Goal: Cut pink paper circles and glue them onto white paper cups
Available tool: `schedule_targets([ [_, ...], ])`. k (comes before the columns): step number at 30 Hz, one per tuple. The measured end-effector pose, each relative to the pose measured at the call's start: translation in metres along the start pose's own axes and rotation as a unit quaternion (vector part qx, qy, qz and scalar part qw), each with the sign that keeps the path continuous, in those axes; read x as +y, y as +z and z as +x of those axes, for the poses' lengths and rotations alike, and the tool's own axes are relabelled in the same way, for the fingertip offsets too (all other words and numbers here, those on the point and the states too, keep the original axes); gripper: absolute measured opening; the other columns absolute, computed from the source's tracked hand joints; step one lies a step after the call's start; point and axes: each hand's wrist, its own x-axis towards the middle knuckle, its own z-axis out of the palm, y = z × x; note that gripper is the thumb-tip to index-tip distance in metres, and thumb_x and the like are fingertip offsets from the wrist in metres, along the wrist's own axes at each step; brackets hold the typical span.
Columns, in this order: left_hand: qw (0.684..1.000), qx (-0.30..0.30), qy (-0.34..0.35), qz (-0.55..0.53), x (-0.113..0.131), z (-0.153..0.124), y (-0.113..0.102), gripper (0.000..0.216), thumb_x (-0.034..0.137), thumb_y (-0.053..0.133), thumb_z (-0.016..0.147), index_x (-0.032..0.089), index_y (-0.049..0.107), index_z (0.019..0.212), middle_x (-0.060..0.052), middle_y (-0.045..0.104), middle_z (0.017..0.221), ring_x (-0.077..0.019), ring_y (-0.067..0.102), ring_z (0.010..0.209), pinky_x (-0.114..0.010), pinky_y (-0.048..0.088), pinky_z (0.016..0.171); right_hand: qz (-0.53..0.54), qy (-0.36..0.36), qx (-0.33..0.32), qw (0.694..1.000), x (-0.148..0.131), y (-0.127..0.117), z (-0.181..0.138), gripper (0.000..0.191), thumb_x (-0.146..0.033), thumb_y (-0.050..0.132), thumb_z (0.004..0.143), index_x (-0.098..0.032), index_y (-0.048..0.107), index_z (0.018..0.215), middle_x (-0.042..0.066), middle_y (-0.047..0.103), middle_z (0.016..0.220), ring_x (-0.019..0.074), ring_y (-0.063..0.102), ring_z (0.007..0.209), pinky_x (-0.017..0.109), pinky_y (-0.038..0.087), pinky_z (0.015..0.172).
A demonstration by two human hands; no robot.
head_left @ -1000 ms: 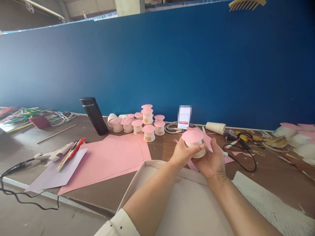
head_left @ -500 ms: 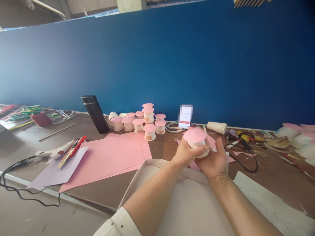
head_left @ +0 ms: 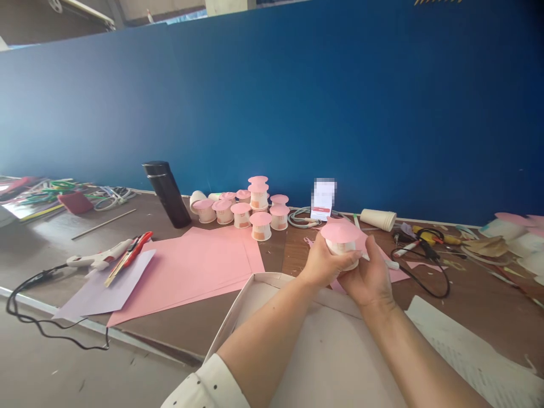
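A white paper cup with a pink paper cone roof (head_left: 340, 231) is held upright between my two hands, above the far edge of a shallow white box (head_left: 340, 351). My left hand (head_left: 325, 263) wraps round the cup's left side, its thumb across the front. My right hand (head_left: 369, 275) closes on the cup from the right and below, with the thumb raised; some of its fingers are hidden behind the cup. Beyond, to the left, several similar roofed cups (head_left: 260, 226) stand grouped, one of them stacked on another.
Pink paper sheets (head_left: 199, 266) lie left of the box, with a lilac sheet (head_left: 114, 289), a box cutter (head_left: 127, 258) and a glue gun (head_left: 100, 256). A black bottle (head_left: 168, 195), a phone (head_left: 323, 198), stacked paper cups (head_left: 378, 219) and a printed sheet (head_left: 463, 351) surround the work area.
My right hand's fingers have drawn in a little closer round the cup. The roofed cup has turned or tilted slightly; the whole view has shifted a little.
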Motion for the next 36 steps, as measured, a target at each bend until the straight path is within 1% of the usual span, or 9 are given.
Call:
schedule_targets([
  [5,0.994,0.093,-0.010,0.060,0.003,0.005,-0.010,0.052,0.026,0.084,0.066,0.017,0.058,0.111,-0.010,0.069,0.108,-0.0243,0.065,0.102,-0.036,0.051,0.087,-0.033,0.061,-0.014,0.997,0.002,-0.004,0.003,0.049,-0.056,0.039,0.095,-0.019,0.068,0.108,0.009,0.076,0.089,0.0221,0.073,0.082,0.036,0.060,0.077],
  [14,1.000,0.014,0.012,-0.015,-0.006,0.000,0.003,0.067,0.031,0.088,0.062,0.018,0.057,0.119,-0.010,0.069,0.112,-0.0265,0.063,0.107,-0.041,0.050,0.094,-0.024,-0.036,-0.036,0.998,0.000,-0.007,0.001,0.043,-0.057,0.049,0.091,-0.031,0.067,0.119,0.002,0.069,0.125,0.0253,0.060,0.123,0.049,0.049,0.102],
  [20,1.000,0.007,0.008,-0.014,-0.004,0.001,0.004,0.065,0.033,0.087,0.063,0.018,0.057,0.118,-0.010,0.069,0.110,-0.0249,0.064,0.104,-0.040,0.051,0.093,-0.022,-0.033,-0.021,0.999,-0.003,0.000,0.000,0.044,-0.056,0.044,0.093,-0.028,0.067,0.117,0.004,0.071,0.121,0.0247,0.065,0.115,0.046,0.051,0.099],
  [24,0.996,0.060,0.028,0.061,-0.001,0.007,-0.013,0.054,0.035,0.081,0.070,0.017,0.056,0.114,-0.010,0.067,0.109,-0.0237,0.064,0.099,-0.038,0.050,0.088,-0.162,0.035,0.021,0.986,-0.009,-0.014,0.012,0.043,-0.056,0.051,0.091,-0.022,0.067,0.113,0.011,0.076,0.098,0.0267,0.073,0.092,0.046,0.057,0.084],
  [26,0.980,0.127,0.029,0.151,-0.001,0.011,-0.024,0.056,0.035,0.082,0.069,0.018,0.055,0.115,-0.011,0.065,0.112,-0.0250,0.062,0.104,-0.039,0.048,0.090,-0.302,-0.017,0.099,0.948,-0.014,-0.023,0.015,0.042,-0.056,0.063,0.084,-0.021,0.068,0.107,0.011,0.075,0.090,0.0277,0.072,0.085,0.046,0.057,0.080],
  [29,0.941,0.168,0.033,0.291,-0.009,0.016,-0.036,0.060,0.036,0.083,0.066,0.018,0.053,0.115,-0.013,0.061,0.116,-0.0290,0.056,0.113,-0.042,0.045,0.093,-0.480,-0.267,0.196,0.812,-0.020,-0.028,0.011,0.044,-0.053,0.069,0.080,-0.023,0.069,0.112,0.010,0.071,0.106,0.0268,0.066,0.098,0.046,0.051,0.093],
  [31,0.922,0.156,0.048,0.351,-0.018,0.017,-0.038,0.061,0.035,0.081,0.067,0.018,0.051,0.117,-0.014,0.059,0.117,-0.0306,0.054,0.116,-0.043,0.044,0.094,-0.537,-0.417,0.178,0.711,-0.022,-0.023,0.003,0.046,-0.050,0.063,0.086,-0.026,0.064,0.125,0.011,0.063,0.124,0.0272,0.059,0.113,0.046,0.045,0.100],
  [33,0.911,0.130,0.072,0.384,-0.025,0.017,-0.037,0.062,0.035,0.081,0.068,0.018,0.050,0.119,-0.014,0.058,0.118,-0.0314,0.054,0.116,-0.044,0.044,0.094,-0.588,-0.510,0.111,0.618,-0.022,-0.014,-0.005,0.042,-0.046,0.058,0.091,-0.028,0.063,0.129,0.011,0.056,0.134,0.0287,0.050,0.126,0.046,0.040,0.106],
  [36,0.906,0.115,0.095,0.397,-0.029,0.015,-0.033,0.062,0.036,0.080,0.069,0.018,0.050,0.119,-0.014,0.058,0.116,-0.0316,0.054,0.115,-0.044,0.044,0.095,-0.659,-0.550,0.035,0.512,-0.017,-0.004,-0.010,0.041,-0.041,0.057,0.092,-0.030,0.062,0.131,0.010,0.045,0.147,0.0324,0.040,0.136,0.053,0.025,0.114],
])
